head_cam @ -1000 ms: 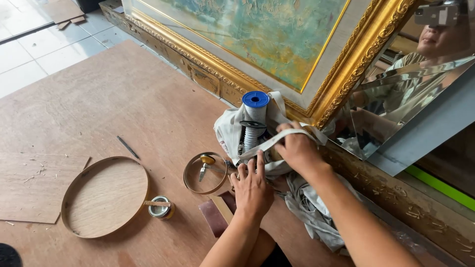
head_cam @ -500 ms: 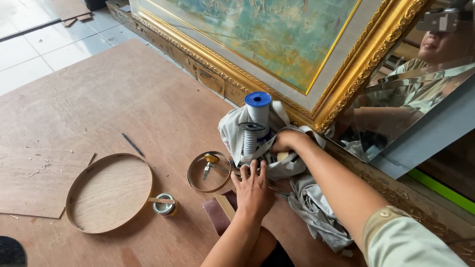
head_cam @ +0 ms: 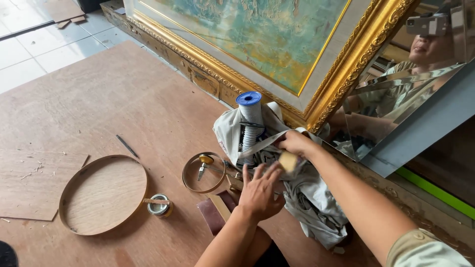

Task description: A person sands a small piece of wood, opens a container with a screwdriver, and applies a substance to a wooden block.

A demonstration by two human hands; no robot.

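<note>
Head view, right hand (head_cam: pixel 296 144) in cloth bag (head_cam: pixel 232 129) (blue-capped spool (head_cam: pixel 250 116))

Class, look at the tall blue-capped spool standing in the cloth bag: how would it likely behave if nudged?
The spool is tall and narrow, so it would probably tip easily. Once on its side, its round body would likely roll. The soft cloth bag around it may cushion or stop it.
</note>
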